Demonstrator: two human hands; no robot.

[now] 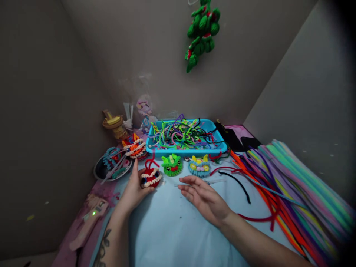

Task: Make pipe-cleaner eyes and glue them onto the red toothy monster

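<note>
My left hand (136,188) grips a red figure (151,177) made of pipe cleaners, with cream bands, blue-black eyes and red loops standing up on top. My right hand (198,194) is open above the pale blue cloth, palm turned inward, its slightly curled fingers holding nothing. Behind it lies a thin metal tool (217,181), partly hidden by the fingers, so its kind is unclear. A green dragon-like head (172,165) of pipe cleaners stands between the hands, farther back. To its right sits a blue and yellow one (199,167).
A blue tray (186,151) full of tangled pipe cleaner pieces stands at the back. Bundled pipe cleaners (300,185) cover the right side, with a black piece (236,181) nearer the middle. At left are a metal bowl (101,172), an orange figure (135,147) and a pink device (89,226).
</note>
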